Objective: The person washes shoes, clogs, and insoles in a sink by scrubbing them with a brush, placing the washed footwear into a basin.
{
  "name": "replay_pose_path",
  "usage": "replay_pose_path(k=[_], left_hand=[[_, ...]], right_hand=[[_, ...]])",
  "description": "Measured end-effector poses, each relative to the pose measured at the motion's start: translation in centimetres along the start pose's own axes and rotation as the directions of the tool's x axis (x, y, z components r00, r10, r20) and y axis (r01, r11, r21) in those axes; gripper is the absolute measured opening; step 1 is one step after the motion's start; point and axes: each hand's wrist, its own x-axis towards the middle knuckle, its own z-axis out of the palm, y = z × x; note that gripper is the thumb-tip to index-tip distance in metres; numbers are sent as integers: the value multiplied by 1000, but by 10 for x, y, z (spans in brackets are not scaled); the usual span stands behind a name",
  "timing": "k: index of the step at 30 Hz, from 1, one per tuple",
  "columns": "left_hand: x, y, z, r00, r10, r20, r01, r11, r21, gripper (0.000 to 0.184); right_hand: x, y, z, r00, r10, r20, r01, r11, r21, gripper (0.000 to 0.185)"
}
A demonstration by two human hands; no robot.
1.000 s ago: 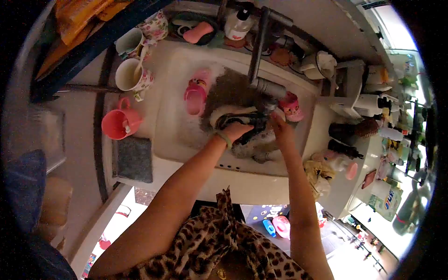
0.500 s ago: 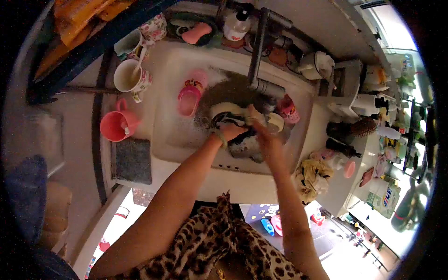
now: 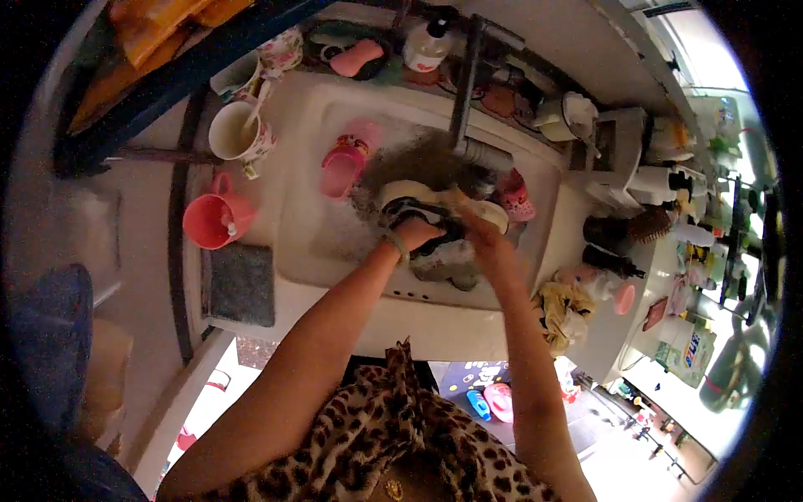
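In the sink point(image 3: 305, 251), my left hand point(image 3: 418, 232) is closed on a black shoe with a pale sole point(image 3: 407, 191). My right hand point(image 3: 478, 224) is over the shoe's right end, smeared by motion; whether it holds anything cannot be made out. A second pale rim point(image 3: 492, 215) shows just right of that hand. Dark wet material point(image 3: 447, 269) lies in the water below my hands. A pink child's clog point(image 3: 341, 171) rests to the left in the sink, and another pink clog point(image 3: 516, 197) is at the right, beside the faucet point(image 3: 487, 156).
Floral mugs point(image 3: 238, 132), a pink cup point(image 3: 216, 221) and a grey cloth point(image 3: 242, 285) line the left rim. Behind stand a soap dish point(image 3: 355, 57) and a pump bottle point(image 3: 427, 46). At right are a crumpled yellowish cloth point(image 3: 565, 314) and a hairbrush point(image 3: 651, 224).
My right hand has shifted slightly right and down over the shoe. My left hand keeps its hold in nearly the same place. The view has moved slightly.
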Motion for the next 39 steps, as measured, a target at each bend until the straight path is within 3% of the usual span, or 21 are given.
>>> replay_pose_path(k=[2,4,8,10,12,13,14,15,17,19,21,23,25,26,27,29,32,34,36,38,39], left_hand=[[9,-15,8,994,69,-87,-71,997,-16,59],[18,-38,21,989,64,-130,-65,998,-5,58],[13,-44,26,988,-64,-144,57,997,-50,55],[-5,5,3,954,-277,-117,259,954,-147,55],[-14,39,-9,890,-435,-138,377,871,-315,56],[-14,49,-12,862,-484,-153,392,827,-403,58],[-10,37,-3,838,-500,-220,312,769,-558,56],[-21,56,-24,912,-407,-54,332,809,-486,46],[-21,30,-25,944,-311,-109,238,872,-427,51],[-24,-18,-26,922,-372,-106,250,783,-569,55],[-19,-60,-38,844,-536,-18,274,461,-844,58],[-45,-9,-55,779,-625,-52,282,423,-861,63],[-47,13,-61,733,-678,-47,300,384,-873,69],[-40,13,-61,722,-691,-25,318,364,-876,71],[-35,12,-61,710,-705,2,339,339,-877,74],[-28,10,-61,728,-686,18,309,305,-901,75],[-23,17,-66,721,-692,44,286,238,-928,77],[-26,31,-62,696,-716,56,288,207,-935,76],[-26,48,-61,665,-746,33,295,222,-929,75],[13,-39,-46,772,-632,70,182,115,-977,72],[18,-44,-46,763,-645,41,155,121,-981,69]], right_hand=[[16,-25,32,988,-19,156,-7,986,165,35],[31,-29,58,913,110,393,-89,994,-71,35],[6,-24,38,964,48,260,21,967,-254,37],[-16,14,8,978,191,84,-152,927,-344,37],[-24,63,-5,979,182,-87,-201,909,-364,37],[-25,84,-9,984,71,-165,-123,934,-335,37],[-27,84,-9,978,92,-188,-149,938,-312,36],[-29,83,-9,971,114,-212,-173,942,-288,36],[-11,57,7,957,261,-125,-283,936,-209,36],[8,61,54,985,167,-44,-168,986,-23,35],[14,63,86,1000,23,-10,-22,995,100,35],[17,55,96,999,-36,26,34,995,91,34],[26,57,70,996,3,86,-37,913,406,33],[33,54,57,997,63,39,-66,995,74,33],[39,44,42,992,123,-7,-121,957,-262,33],[45,39,47,983,168,-72,-182,927,-328,33],[20,52,94,971,-79,-224,63,995,-79,32],[-11,53,94,971,-125,-204,136,990,43,30],[-21,49,61,996,58,-65,-49,991,124,28],[8,37,34,948,319,-7,-294,882,369,29],[24,37,31,936,351,2,-334,890,311,31]])
